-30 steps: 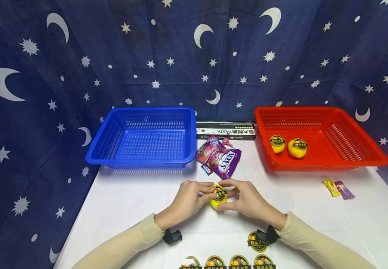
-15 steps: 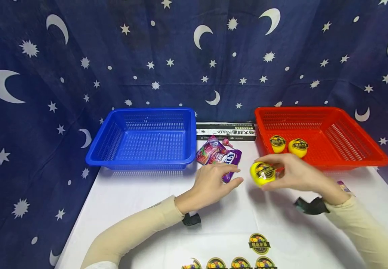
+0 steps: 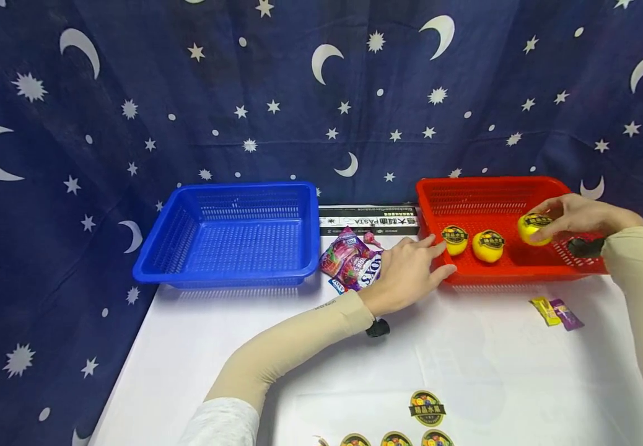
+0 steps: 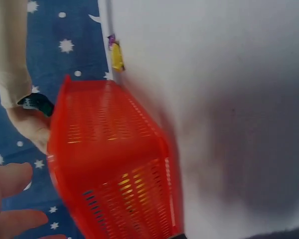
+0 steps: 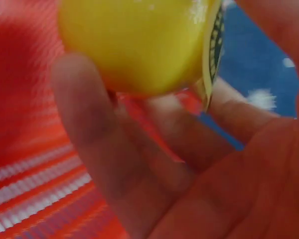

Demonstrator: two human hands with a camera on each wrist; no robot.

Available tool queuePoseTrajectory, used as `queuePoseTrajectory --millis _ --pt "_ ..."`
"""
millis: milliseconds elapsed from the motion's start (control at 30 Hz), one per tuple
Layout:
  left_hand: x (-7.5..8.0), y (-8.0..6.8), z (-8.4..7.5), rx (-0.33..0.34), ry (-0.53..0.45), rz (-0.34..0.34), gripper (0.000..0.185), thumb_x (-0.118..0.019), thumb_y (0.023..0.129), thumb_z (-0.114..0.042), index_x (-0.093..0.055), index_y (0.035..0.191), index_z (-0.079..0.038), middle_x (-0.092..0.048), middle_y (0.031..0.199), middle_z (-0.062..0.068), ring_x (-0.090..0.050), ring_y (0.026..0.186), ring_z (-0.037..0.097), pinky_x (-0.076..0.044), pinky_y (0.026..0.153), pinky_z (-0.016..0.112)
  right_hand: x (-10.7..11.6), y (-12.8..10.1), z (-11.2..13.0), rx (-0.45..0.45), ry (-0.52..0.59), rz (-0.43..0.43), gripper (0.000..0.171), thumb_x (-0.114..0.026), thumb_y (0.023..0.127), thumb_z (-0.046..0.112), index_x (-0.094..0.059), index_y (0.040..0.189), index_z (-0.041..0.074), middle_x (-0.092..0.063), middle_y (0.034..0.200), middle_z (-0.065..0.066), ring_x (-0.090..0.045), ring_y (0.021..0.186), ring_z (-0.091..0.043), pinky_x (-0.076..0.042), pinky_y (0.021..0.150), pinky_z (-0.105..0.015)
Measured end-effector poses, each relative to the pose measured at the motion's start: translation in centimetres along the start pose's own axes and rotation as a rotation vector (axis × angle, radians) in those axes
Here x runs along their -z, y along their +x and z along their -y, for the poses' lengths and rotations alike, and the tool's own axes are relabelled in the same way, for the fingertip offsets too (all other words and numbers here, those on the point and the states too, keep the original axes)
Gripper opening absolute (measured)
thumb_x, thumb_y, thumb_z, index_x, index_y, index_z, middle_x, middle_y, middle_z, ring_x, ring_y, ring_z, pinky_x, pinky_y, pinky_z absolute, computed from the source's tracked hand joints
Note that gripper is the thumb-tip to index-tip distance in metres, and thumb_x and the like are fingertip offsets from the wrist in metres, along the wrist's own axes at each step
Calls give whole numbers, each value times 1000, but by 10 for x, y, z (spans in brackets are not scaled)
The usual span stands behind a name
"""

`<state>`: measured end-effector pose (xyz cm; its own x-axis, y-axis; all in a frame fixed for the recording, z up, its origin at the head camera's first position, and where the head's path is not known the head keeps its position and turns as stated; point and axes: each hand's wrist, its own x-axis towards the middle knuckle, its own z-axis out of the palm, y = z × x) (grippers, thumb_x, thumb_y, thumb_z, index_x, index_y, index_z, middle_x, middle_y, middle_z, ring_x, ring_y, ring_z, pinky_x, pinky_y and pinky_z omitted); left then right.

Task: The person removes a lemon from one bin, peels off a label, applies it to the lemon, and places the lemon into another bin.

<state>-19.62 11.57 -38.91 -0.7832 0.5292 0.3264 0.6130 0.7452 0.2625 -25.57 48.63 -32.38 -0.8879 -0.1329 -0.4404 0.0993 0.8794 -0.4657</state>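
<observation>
In the head view my right hand (image 3: 586,214) holds a round yellow fruit (image 3: 529,230) over the right half of the red basket (image 3: 494,274). A black-and-gold label sits on the fruit. The right wrist view shows the yellow fruit (image 5: 134,45) between the fingers, with the label at its edge. Two more labelled yellow fruits, one (image 3: 456,246) by the left wall and another (image 3: 487,253) beside it, lie inside the basket. My left hand (image 3: 407,272) is at the basket's left side, fingers extended near the rim; whether they touch it I cannot tell.
A blue basket (image 3: 227,272) stands on the left. Between the baskets lie a purple candy bag (image 3: 349,257), a pink lollipop (image 3: 371,238) and a pasta box (image 3: 368,220). Small yellow (image 3: 546,311) and purple wrapped candies (image 3: 567,314) lie at right; several round labels (image 3: 427,408) lie in front.
My right hand has carried the yellow fruit from the table's middle, out of both hands' hold, rightward over the red basket. My left hand has let go and moved right to the basket's left side.
</observation>
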Motion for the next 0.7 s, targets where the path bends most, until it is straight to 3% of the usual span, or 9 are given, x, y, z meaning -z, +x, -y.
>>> queuePoseTrajectory --millis 100,233,433,700 --pt "-7 1 -1 4 -8 16 49 -58 97 -61 -64 139 -37 -59 149 -10 -67 114 15 -43 53 25 -9 13 -11 -12 -48 47 74 -80 89 25 -43 137 -18 -59 120 -23 -55 102 -26 -55 79 -28" --pt "-12 0 1 2 -17 -6 45 -60 97 -60 -67 135 -38 -60 148 -10 -68 111 15 -38 51 23 -20 26 -14 4 -86 101 68 -84 86 20 -48 129 -18 -60 116 -21 -53 101 -26 -49 81 -26" --pt "-14 -1 1 1 -24 -21 44 -61 96 -60 -68 133 -38 -61 147 -11 -69 108 14 -35 50 21 -30 35 -15 -44 10 169 63 -83 86 16 -47 128 -15 -60 116 -16 -52 104 -25 -49 85 -27" --pt "-16 -1 2 10 -12 -19 44 -62 95 -60 -69 133 -37 -61 146 -11 -70 105 15 -36 50 22 -31 40 -23 -76 51 192 66 -80 89 18 -42 133 -15 -55 124 -22 -48 114 -35 -45 88 -29"
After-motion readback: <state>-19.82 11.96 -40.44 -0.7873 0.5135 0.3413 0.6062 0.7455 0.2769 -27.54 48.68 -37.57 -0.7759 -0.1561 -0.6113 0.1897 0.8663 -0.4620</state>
